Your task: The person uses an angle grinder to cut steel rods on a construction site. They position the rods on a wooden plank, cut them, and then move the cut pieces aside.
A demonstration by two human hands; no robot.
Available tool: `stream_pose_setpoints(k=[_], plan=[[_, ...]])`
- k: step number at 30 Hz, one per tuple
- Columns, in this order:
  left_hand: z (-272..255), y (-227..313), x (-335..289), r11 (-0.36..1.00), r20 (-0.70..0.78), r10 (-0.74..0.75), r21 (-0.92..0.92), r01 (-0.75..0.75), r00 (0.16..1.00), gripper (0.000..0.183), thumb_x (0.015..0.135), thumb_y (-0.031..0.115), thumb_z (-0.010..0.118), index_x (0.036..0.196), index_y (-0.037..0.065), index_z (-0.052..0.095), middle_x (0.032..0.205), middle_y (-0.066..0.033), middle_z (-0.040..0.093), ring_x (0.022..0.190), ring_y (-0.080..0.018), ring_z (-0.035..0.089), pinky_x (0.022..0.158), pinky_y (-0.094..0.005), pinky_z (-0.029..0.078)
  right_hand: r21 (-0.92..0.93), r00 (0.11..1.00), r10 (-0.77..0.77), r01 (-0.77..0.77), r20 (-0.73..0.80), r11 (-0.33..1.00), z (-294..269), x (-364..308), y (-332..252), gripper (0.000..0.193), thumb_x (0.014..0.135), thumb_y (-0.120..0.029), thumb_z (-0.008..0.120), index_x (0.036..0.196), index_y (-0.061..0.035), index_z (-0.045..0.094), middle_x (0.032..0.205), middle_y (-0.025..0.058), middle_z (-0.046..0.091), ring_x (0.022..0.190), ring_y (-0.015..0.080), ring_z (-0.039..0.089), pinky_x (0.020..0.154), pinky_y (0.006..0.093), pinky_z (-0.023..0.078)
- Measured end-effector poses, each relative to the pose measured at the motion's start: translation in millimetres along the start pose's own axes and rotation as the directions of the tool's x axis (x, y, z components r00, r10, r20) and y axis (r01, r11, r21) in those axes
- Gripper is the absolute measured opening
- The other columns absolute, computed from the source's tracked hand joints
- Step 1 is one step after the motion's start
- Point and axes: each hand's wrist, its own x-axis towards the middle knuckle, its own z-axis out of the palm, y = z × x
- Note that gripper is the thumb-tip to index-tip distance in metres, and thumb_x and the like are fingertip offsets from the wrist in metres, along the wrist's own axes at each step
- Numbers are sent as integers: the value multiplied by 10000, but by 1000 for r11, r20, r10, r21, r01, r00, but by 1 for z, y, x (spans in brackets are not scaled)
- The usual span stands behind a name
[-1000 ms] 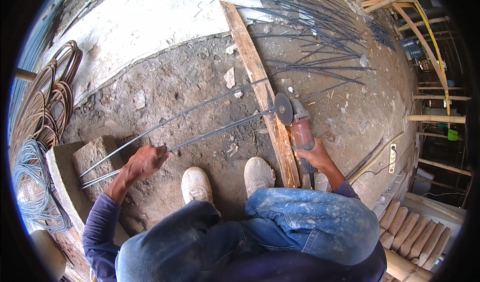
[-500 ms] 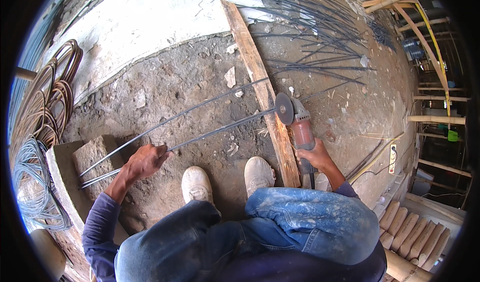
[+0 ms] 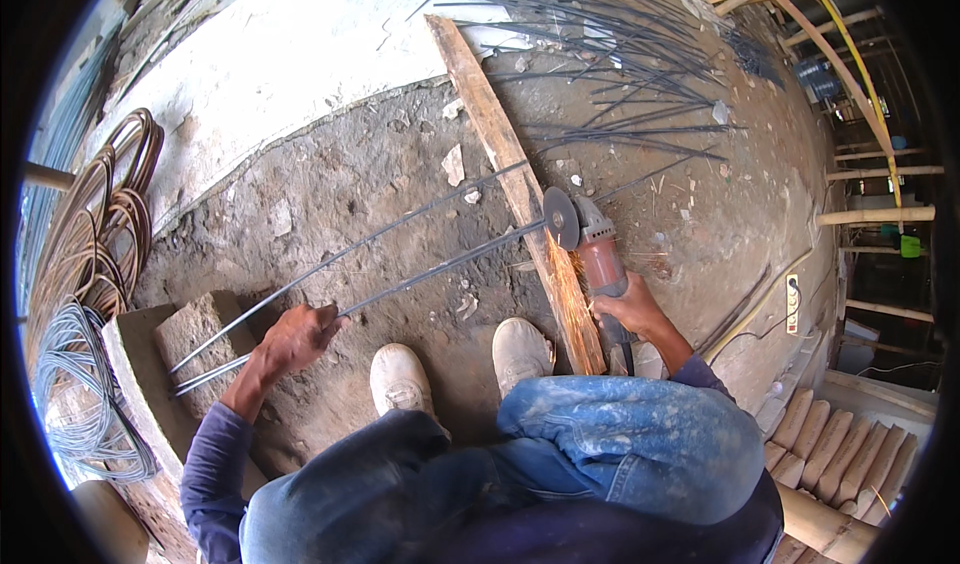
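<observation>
On rubble-strewn dirt floor (image 3: 330, 184), wooden plank (image 3: 505, 154)

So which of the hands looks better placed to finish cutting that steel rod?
Probably the right hand: it grips the angle grinder, whose disc meets the steel rod on the wooden plank, sparks showing. The left hand just steadies the rod.
</observation>
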Motion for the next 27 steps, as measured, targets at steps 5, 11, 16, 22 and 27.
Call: stream_pose_setpoints(k=[5, 11, 16, 22, 27], plan=[[-3, 4, 0, 998, 57, -52, 30, 50, 997, 383, 1124, 366, 655, 1001, 3, 663, 792, -276, 682, 792, -526, 678, 701, -574, 551, 15, 998, 13, -14, 54, 1000, -2, -5, -7, 266, 833, -125, 823, 1037, -15, 691, 823, 61, 732, 699, 154, 713, 665, 363, 579], [-6, 8, 0, 998, 52, -69, 8, 68, 996, 397, 1132, 382, 639, 997, 10, 664, 788, -279, 681, 797, -531, 675, 713, -579, 546, 35, 1000, 9, -10, 16, 999, 1, 0, -1, 283, 834, -100, 833, 1063, -4, 697, 816, 59, 739, 688, 152, 709, 651, 359, 582], [-6, 8, 0, 999, 36, -52, 9, 51, 998, 383, 1124, 371, 655, 1009, 6, 665, 781, -283, 675, 792, -529, 675, 708, -577, 542, 63, 999, -48, 48, 9, 997, 2, -1, 2, 286, 835, -90, 835, 1064, 8, 694, 818, 70, 743, 675, 149, 708, 642, 356, 583], [-9, 11, 1, 997, 39, -62, -38, 64, 997, 357, 1116, 332, 669, 989, -1, 673, 797, -290, 679, 797, -526, 675, 709, -564, 537, 236, 995, -93, 95, -20, 967, 10, -10, 2, 374, 830, -100, 831, 1152, 3, 672, 873, 76, 749, 704, 154, 710, 660, 354, 585], [-11, 13, 4, 996, 82, -92, -12, 94, 992, 334, 1113, 298, 660, 968, -3, 672, 831, -290, 688, 832, -537, 677, 730, -579, 526, 59, 876, -339, 380, -342, 923, 3, -16, -4, 789, 820, -97, 829, 1526, 21, 497, 1189, 144, 737, 1018, 232, 723, 921, 383, 584]])
